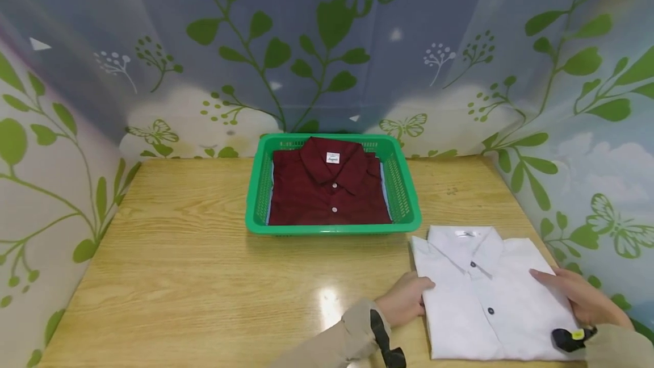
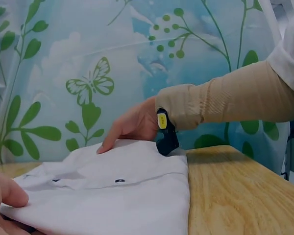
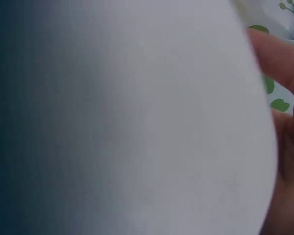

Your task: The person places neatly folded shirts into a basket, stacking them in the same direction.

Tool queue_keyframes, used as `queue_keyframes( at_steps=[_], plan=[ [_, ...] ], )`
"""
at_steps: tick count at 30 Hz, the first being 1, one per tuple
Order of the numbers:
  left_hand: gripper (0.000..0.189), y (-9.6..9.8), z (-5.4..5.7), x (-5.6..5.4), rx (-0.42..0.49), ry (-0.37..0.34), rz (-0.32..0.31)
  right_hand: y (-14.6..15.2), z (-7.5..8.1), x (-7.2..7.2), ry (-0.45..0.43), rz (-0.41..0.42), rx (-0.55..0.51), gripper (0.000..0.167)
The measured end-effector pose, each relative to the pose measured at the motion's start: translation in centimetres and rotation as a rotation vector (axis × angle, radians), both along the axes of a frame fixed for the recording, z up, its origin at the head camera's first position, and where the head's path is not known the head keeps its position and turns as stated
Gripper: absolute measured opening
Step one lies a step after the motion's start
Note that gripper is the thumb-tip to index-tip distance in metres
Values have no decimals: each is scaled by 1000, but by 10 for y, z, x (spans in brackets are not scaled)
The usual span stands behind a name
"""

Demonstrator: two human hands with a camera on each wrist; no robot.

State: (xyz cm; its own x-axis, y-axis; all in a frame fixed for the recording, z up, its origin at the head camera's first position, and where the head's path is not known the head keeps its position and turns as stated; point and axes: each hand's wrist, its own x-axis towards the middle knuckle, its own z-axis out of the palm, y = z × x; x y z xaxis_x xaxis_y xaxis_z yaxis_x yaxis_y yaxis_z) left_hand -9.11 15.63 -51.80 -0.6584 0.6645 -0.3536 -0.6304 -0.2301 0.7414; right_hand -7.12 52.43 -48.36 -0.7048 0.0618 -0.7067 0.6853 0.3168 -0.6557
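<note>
A folded white shirt (image 1: 455,311) with a collar and dark buttons lies face up at the table's front right. At its left edge my left hand (image 1: 403,301) grips it, thumb over the top and the other fingers tucked beneath. My right hand (image 1: 587,294) holds the opposite edge the same way, thumb on the cloth. In the left wrist view both hands flank the shirt (image 2: 137,200). White cloth (image 3: 161,122) fills most of the right wrist view, blurred, with my right hand's fingers (image 3: 279,58) along its edge.
A green plastic basket (image 1: 332,230) stands at the back middle of the wooden table (image 1: 194,277). Inside lies a folded dark red shirt (image 1: 306,203), with light blue cloth showing under its sides. A leaf-patterned curtain (image 1: 388,61) hangs behind and at both sides.
</note>
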Motion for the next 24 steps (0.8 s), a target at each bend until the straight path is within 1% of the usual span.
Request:
queue_keyframes(
  at_steps=[2, 3, 5, 7, 11, 13, 16, 18, 21, 24],
  plan=[
    [27, -1, -1, 3, -26, -3, 14, -2, 2, 1, 7, 38, 22, 94],
    [27, 0, -1, 4, 13, -81, 54, -3, 5, 2, 8, 63, 25, 94],
    [24, -1, 1, 6, -15, -74, 60, -4, 10, 4, 14, 103, 36, 94],
    [23, -1, 5, 7, -33, -52, 48, -7, 16, 8, 28, 109, 31, 92],
    [27, -2, 13, 7, -54, -4, 5, -12, 29, 16, 78, 84, -6, 86],
    [28, -3, 17, 7, -58, 8, -14, -14, 35, 20, 90, 75, 4, 84],
    [25, -2, 22, 9, -71, 26, -19, -15, 44, 24, 99, 83, 65, 83],
    [23, -1, 26, 13, -66, 43, -22, -15, 51, 27, 88, 77, 123, 86],
    [20, 2, 34, 20, -62, 77, -27, -13, 62, 30, 88, 70, 196, 90],
    [20, 3, 45, 26, -57, 104, -37, -10, 73, 36, 112, 35, 227, 91]
  ],
)
